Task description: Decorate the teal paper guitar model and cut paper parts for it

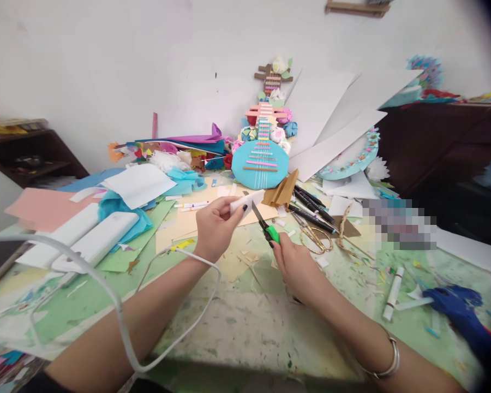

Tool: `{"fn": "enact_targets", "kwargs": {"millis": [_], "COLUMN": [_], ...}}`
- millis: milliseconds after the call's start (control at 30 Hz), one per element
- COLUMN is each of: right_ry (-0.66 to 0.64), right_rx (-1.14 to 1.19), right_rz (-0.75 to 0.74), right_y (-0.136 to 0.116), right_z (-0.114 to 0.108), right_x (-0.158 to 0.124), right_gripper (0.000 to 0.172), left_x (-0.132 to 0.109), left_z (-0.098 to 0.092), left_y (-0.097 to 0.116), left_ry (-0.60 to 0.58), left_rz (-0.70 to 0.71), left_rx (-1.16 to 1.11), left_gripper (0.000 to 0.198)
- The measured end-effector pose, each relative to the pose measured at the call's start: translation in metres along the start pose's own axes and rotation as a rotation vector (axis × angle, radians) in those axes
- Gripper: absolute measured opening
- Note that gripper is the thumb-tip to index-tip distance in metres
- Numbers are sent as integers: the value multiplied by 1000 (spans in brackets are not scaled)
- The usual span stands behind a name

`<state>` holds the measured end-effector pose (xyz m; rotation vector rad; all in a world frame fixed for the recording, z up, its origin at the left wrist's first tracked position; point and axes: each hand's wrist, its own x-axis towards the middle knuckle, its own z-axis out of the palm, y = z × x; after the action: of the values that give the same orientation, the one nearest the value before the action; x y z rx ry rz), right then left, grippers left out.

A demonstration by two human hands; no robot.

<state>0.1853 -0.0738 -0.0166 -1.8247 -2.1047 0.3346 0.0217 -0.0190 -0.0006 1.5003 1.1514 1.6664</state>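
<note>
My left hand [215, 225] is closed round a small white piece of paper [247, 200], held up above the table. My right hand [295, 267] grips green-handled scissors [265, 225], whose dark blades point up and left and meet the lower edge of the paper. Both hands hover over the paint-stained green table [237, 316]. A silver bangle [389, 360] sits on my right wrist. A white cable [118, 316] loops across my left forearm.
A blue paper guitar model [261, 158] leans on the wall among paper flowers and white sheets [331, 125]. Gold scissors [315, 237] and black pens [311, 210] lie right of my hands. Coloured paper [135, 185], white boxes [94, 234], a paper roll [393, 292] and scraps litter the table.
</note>
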Motion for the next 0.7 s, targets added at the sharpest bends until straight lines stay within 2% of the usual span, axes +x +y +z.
{"fn": "enact_targets", "kwargs": {"millis": [167,267,333,533,700], "right_ry": [17,5,-10,102,116], "right_rx": [35,97,174,686,1050], "right_rz": [-41,-23,3,7,48], "right_y": [1,0,1,11,8], "right_z": [2,1,-1,-2,0], "right_x": [2,3,3,6,9], "right_gripper": [20,19,18,25,31], "left_x": [-10,-8,-5,-6,-18], "left_z": [7,7,6,12,21], "left_y": [4,4,1,-8,-5], "left_ry": [-89,-59,-33,-79,-179], "left_rz": [7,-13,-85,-389,-528], "left_rx": [-63,-121,-205,-497,-573], "left_gripper": [22,23,26,38,37]}}
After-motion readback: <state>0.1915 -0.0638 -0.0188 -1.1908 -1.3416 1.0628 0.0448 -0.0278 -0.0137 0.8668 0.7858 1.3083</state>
